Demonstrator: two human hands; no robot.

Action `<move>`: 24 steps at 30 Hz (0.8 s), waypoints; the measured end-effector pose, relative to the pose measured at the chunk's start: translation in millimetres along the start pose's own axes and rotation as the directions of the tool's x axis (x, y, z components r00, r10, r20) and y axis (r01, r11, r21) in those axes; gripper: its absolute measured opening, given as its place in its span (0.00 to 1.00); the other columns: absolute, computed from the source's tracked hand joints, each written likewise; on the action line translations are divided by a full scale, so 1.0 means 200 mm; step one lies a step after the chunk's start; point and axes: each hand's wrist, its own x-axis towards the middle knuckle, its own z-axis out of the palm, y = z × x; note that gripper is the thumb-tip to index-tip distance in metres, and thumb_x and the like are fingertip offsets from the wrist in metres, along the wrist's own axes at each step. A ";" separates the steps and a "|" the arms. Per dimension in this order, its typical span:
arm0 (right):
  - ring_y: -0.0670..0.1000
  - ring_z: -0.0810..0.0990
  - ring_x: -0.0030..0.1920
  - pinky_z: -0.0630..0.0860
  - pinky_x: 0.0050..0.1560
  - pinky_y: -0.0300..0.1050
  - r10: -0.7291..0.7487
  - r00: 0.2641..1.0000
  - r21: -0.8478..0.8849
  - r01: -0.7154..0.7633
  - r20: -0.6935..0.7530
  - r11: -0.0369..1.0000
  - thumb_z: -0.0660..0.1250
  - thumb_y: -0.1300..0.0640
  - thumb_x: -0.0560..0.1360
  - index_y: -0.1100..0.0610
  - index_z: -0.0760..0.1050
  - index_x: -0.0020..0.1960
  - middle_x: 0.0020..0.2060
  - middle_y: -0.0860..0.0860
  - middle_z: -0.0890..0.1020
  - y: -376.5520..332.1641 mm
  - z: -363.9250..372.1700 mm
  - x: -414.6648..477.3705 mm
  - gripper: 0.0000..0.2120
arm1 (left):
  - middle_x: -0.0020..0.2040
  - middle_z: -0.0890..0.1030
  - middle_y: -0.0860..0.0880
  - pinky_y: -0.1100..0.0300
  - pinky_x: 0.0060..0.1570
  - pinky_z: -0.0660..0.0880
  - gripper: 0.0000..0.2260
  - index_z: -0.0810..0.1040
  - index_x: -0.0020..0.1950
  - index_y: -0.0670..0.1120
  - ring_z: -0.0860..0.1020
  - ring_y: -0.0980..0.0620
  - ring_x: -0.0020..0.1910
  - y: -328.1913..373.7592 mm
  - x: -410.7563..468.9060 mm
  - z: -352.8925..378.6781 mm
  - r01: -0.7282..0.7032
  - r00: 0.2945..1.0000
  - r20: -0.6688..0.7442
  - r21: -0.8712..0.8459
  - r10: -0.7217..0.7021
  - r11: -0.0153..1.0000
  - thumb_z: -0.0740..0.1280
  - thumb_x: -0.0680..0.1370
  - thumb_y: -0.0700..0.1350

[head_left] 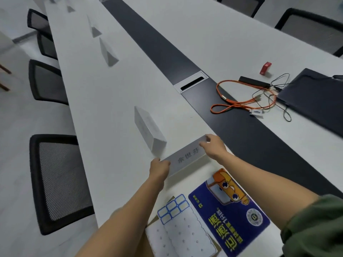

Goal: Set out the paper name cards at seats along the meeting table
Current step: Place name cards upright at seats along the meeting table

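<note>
- while both arms reach out over the white table [111,93] in the head view, the left hand [159,166] pinches the left end of a paper name card [187,156], fingers curled round its edge.
- the right hand [213,145] pinches the card's right end between thumb and fingertips; a green sleeve [315,225] covers that upper arm.
- the held card lies lengthwise between the two hands, its printed face up and towards the camera, with dark characters on it; it seems to rest on the table, though the view is too blurred to be sure.
- just beyond its left end stands a folded tent card [148,128], upright on the table.
- further along the same side stand a second tent card [108,52] and a third [94,27], each opposite a black mesh chair [61,180].
- near the person, beside the held card, lie a blue printed sheet [228,216] and a white label sheet [178,229] with blue-framed stickers.
- a dark strip [157,47] runs down the table's middle, with a cable slot [192,83] set in it.
- across the strip lie an orange lanyard [232,102], a dark laptop [315,93] and a small red box [265,67].
</note>
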 end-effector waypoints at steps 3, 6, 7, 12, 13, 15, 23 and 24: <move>0.55 0.75 0.63 0.73 0.61 0.52 0.004 0.998 0.041 -0.002 -0.069 0.999 0.65 0.53 0.77 0.59 0.70 0.71 0.67 0.55 0.76 0.03 -0.19 0.09 0.23 | 0.47 0.72 0.44 0.58 0.39 0.71 0.04 0.72 0.48 0.44 0.74 0.48 0.41 0.14 0.01 0.15 -0.055 0.997 0.053 -0.011 0.056 0.998 0.59 0.77 0.36; 0.54 0.78 0.54 0.76 0.50 0.47 0.017 0.986 0.060 -0.007 -0.165 0.998 0.66 0.53 0.76 0.57 0.73 0.66 0.60 0.55 0.79 0.09 -0.38 0.19 0.20 | 0.41 0.70 0.49 0.60 0.36 0.66 0.03 0.68 0.46 0.44 0.69 0.50 0.38 0.27 0.01 0.33 -0.110 0.989 0.108 0.038 0.106 0.993 0.58 0.77 0.37; 0.52 0.78 0.49 0.76 0.44 0.44 0.027 0.982 0.068 -0.014 -0.185 0.998 0.66 0.53 0.76 0.56 0.74 0.64 0.58 0.54 0.80 0.11 -0.44 0.21 0.18 | 0.41 0.71 0.49 0.60 0.36 0.67 0.02 0.68 0.47 0.43 0.69 0.52 0.37 0.30 0.01 0.38 -0.122 0.985 0.132 0.044 0.115 0.992 0.58 0.78 0.37; 0.56 0.78 0.57 0.77 0.58 0.54 0.121 0.963 0.159 -0.084 -0.242 0.984 0.66 0.53 0.75 0.54 0.73 0.67 0.60 0.54 0.79 0.23 -0.66 0.34 0.21 | 0.42 0.69 0.52 0.53 0.52 0.72 0.08 0.66 0.44 0.48 0.71 0.54 0.40 0.43 0.03 0.62 -0.156 0.959 0.254 0.089 0.129 0.984 0.58 0.79 0.37; 0.56 0.78 0.56 0.77 0.58 0.55 0.132 0.961 0.179 -0.089 -0.244 0.980 0.66 0.53 0.76 0.54 0.74 0.66 0.59 0.54 0.80 0.25 -0.69 0.35 0.19 | 0.43 0.70 0.51 0.52 0.53 0.73 0.07 0.66 0.45 0.48 0.71 0.52 0.42 0.44 0.04 0.66 -0.171 0.953 0.269 0.113 0.136 0.979 0.58 0.79 0.37; 0.56 0.79 0.53 0.79 0.55 0.54 0.150 0.959 0.215 -0.098 -0.241 0.972 0.65 0.54 0.76 0.53 0.75 0.63 0.56 0.55 0.80 0.29 -0.71 0.38 0.16 | 0.51 0.73 0.47 0.50 0.54 0.74 0.04 0.68 0.52 0.45 0.72 0.47 0.49 0.44 0.04 0.71 -0.221 0.939 0.303 0.163 0.165 0.962 0.58 0.80 0.38; 0.56 0.76 0.61 0.78 0.58 0.57 0.085 0.968 0.243 -0.026 -0.237 0.970 0.65 0.56 0.77 0.47 0.58 0.76 0.65 0.53 0.73 0.36 -0.77 0.43 0.30 | 0.65 0.75 0.43 0.57 0.47 0.76 0.17 0.70 0.70 0.44 0.75 0.46 0.55 0.48 0.10 0.77 -0.448 0.870 0.384 0.353 0.309 0.821 0.59 0.81 0.43; 0.56 0.75 0.64 0.77 0.61 0.58 0.051 0.963 0.147 -0.012 -0.265 0.989 0.64 0.55 0.78 0.46 0.56 0.77 0.69 0.53 0.71 0.36 -0.77 0.43 0.31 | 0.66 0.75 0.44 0.54 0.54 0.76 0.18 0.70 0.71 0.44 0.75 0.45 0.58 0.48 0.12 0.76 -0.483 0.868 0.345 0.416 0.357 0.771 0.61 0.81 0.44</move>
